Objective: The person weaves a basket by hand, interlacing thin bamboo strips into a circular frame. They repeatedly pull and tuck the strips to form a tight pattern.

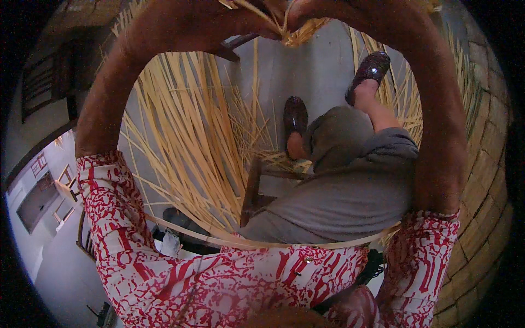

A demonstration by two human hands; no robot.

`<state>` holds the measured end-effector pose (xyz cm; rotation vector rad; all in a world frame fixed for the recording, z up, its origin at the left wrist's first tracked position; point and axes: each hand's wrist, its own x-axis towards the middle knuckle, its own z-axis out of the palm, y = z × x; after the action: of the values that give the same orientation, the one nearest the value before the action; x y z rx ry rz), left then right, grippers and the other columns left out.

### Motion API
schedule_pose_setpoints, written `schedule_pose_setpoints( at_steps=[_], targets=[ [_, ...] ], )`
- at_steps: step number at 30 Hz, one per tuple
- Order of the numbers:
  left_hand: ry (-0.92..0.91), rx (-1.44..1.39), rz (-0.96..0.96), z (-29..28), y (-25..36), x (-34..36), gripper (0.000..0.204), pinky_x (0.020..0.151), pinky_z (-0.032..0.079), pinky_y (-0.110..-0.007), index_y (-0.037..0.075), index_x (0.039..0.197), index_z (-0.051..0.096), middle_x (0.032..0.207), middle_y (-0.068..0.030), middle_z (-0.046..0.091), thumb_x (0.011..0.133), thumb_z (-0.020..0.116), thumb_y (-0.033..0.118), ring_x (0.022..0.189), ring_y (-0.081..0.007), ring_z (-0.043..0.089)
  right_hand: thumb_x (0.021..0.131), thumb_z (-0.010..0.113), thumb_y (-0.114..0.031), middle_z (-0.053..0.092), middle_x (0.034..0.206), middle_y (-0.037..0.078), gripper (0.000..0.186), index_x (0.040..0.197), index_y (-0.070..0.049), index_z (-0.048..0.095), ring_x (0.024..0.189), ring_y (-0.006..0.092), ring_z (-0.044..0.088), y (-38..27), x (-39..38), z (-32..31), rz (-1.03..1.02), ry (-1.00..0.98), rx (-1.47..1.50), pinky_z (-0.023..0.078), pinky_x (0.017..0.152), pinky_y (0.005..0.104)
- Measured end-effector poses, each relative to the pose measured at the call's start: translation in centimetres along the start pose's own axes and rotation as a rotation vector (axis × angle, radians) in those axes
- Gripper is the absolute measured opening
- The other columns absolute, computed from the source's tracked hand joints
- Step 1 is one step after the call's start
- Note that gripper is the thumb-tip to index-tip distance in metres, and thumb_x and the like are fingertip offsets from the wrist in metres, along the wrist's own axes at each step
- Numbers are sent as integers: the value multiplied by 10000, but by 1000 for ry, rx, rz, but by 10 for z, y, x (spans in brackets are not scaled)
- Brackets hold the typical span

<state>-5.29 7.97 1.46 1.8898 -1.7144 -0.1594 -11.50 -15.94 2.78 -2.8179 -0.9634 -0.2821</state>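
Kinda early days by the look of it: just a small bunch of straw strips (299, 37) gathered up, out past the wooden stool (251, 191), and loads of loose strips (186, 115) lying mostly left of the stool. The left hand (232, 22) and right hand (322, 10) both look pinched on that bunch, but the fingers are half cut off, so can't tell how tight. Arms bow out wide either side of the stool and meet beyond it.
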Motion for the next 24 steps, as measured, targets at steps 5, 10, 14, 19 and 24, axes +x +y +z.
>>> schedule_pose_setpoints(
  at_steps=[5,10,14,19,24],
  targets=[
    [-19,-55,-30,-9,1,7,156,710,548,-331,66,953,680,976,-56,689,820,719,137,829,-209,674,787,686,-542,543,543,84,483,634,-90,612,490,238,557,1,4,-2,-4,23,31,427,495,392],
    [26,-129,-44,-3,-21,13,168,705,546,-334,51,959,672,977,-66,685,838,723,156,818,-204,671,806,687,-521,569,571,101,473,651,-78,627,522,264,578,16,9,8,70,9,9,441,518,411],
    [127,-139,-116,-8,-21,2,183,701,544,-337,39,963,665,978,-74,681,853,727,171,808,-201,669,832,683,-489,593,605,121,460,661,-64,633,567,298,602,13,25,12,179,-6,21,457,548,435],
    [306,-56,-426,12,-23,-12,201,744,545,-336,112,1010,707,955,-63,694,820,737,168,850,-209,676,889,617,-388,598,632,123,345,761,-70,649,607,318,622,14,36,36,194,84,80,481,601,449],
    [532,-128,-390,57,-43,-24,140,697,558,-270,38,965,704,852,-46,703,855,723,122,772,-117,682,848,648,-311,701,923,89,175,906,-158,709,867,288,673,15,32,80,291,156,-137,516,728,438]
  ],
)
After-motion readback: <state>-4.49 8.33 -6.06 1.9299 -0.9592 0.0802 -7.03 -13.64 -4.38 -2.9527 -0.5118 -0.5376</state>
